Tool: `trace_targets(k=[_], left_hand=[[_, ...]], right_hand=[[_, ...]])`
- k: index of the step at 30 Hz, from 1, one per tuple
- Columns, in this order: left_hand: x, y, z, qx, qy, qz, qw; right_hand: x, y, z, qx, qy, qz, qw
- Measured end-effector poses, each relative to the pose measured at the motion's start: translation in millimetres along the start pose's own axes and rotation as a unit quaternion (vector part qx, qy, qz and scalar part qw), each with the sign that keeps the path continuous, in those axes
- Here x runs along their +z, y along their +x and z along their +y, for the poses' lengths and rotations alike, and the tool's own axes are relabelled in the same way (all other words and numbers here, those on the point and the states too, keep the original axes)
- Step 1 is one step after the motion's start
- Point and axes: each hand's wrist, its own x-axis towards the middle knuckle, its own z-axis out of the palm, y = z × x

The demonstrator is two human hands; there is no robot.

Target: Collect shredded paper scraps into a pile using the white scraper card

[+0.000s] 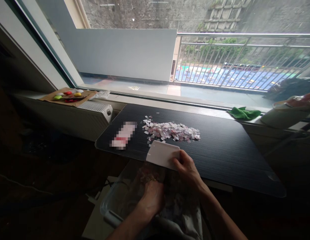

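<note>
My right hand (186,164) grips the right end of a flat white rectangular piece (161,154) with rounded corners, thumb on its upper face. That piece is held at the near edge of a black table (219,153), just in front of a heap of small paper scraps (172,130). Lower down, my left hand (153,195) is curled closed over a clear plastic bin (107,200). What its fingers hold, if anything, is hidden. Reddish and whitish bits (148,173) show dimly in front of that hand.
A blurred-out pink and red slip (123,136) lies on the table's left. Beyond stand a white radiator (95,111), cardboard (51,96) with colourful items, and a green cloth (244,113) on the sill. A pale container (282,113) is at right, before the window.
</note>
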Motion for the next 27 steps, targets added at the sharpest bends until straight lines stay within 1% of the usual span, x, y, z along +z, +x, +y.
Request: trace_targets(k=[2,4,8,9,12,13,14,17,19,21,27], left_hand=[[-2.8,-2.2,1.2,0.001,-0.006,0.0,1.0],[-3.4,-3.0,1.4,-0.002,-0.008,0.0,1.0],[0.9,-0.2,-0.1,-0.009,0.0,-0.002,1.0],[2.3,0.8,-0.6,-0.008,0.0,0.002,1.0],[5.4,2.2,-1.8,-0.003,0.001,0.013,1.0],[5.8,2.0,-2.1,-0.004,0.003,0.014,1.0],[5.9,1.5,-2.3,-0.006,0.006,0.013,1.0],[4.9,-0.5,-2.4,-0.007,0.016,0.017,1.0],[4.2,-1.3,-2.1,-0.002,0.021,0.022,1.0],[4.0,-1.3,-2.1,-0.001,0.028,0.021,0.999],[6.7,-1.6,-4.2,-0.006,0.038,0.028,0.999]], right_hand=[[2.0,-1.9,-0.9,-0.008,0.009,-0.025,1.0],[1.2,-1.8,-1.2,-0.007,0.019,-0.028,0.999],[-6.3,1.0,-0.6,0.011,0.014,0.019,1.0],[-9.1,1.4,-0.4,0.01,0.007,0.016,1.0],[-20.4,1.9,1.7,0.007,0.002,-0.019,1.0],[-25.4,2.4,3.1,0.01,0.01,-0.015,1.0],[-30.8,3.4,4.8,0.017,0.018,0.004,1.0],[-46.0,8.5,10.0,0.04,0.018,0.103,0.994],[-51.8,12.8,11.2,0.046,0.0,0.141,0.989],[-52.3,17.0,10.0,0.041,-0.007,0.149,0.988],[-38.3,30.2,8.8,0.007,-0.006,0.127,0.992]])
